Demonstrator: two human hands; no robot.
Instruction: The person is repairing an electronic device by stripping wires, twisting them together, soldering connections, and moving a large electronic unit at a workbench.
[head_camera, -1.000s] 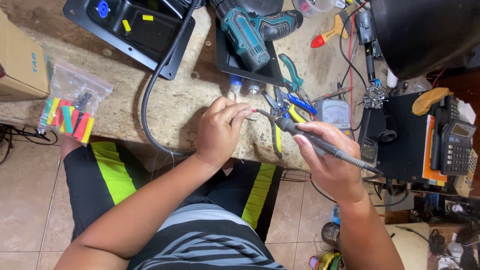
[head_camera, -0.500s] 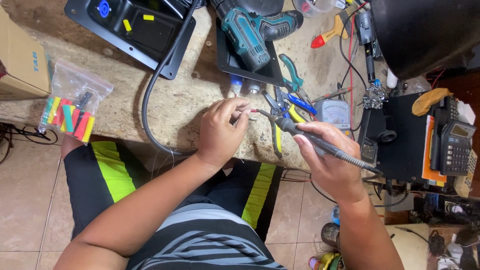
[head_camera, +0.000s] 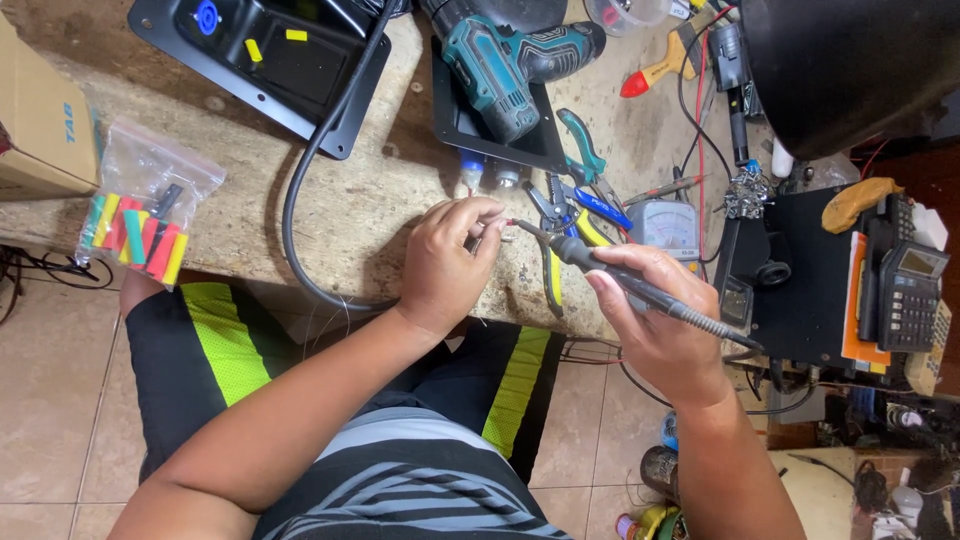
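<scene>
Black-handled soldering iron (head_camera: 625, 280) sits in the right hand (head_camera: 655, 325) at centre-right of the frame, grip wrapped fully around the handle, tip angled up-left toward a small red-ended wire piece (head_camera: 505, 228). And the left hand (head_camera: 450, 260), right in the middle of the frame, pinches that wire piece between thumb and fingertips, grip closed tight on it, just above the near edge of the worn wooden surface (head_camera: 360, 190). Iron tip and wire meet, or very nearly; contact is too small to tell. Just beyond the hands lie yellow-handled pliers (head_camera: 555, 265) and blue-handled cutters (head_camera: 590, 205), touching each other. Higher up, a teal cordless drill (head_camera: 500, 60) rests on a black tray (head_camera: 455, 120). Over at the left edge, a clear bag of coloured tubing pieces (head_camera: 140, 215) lies beside a cardboard box (head_camera: 40, 120). A black cable (head_camera: 300, 190) curves across the surface.
</scene>
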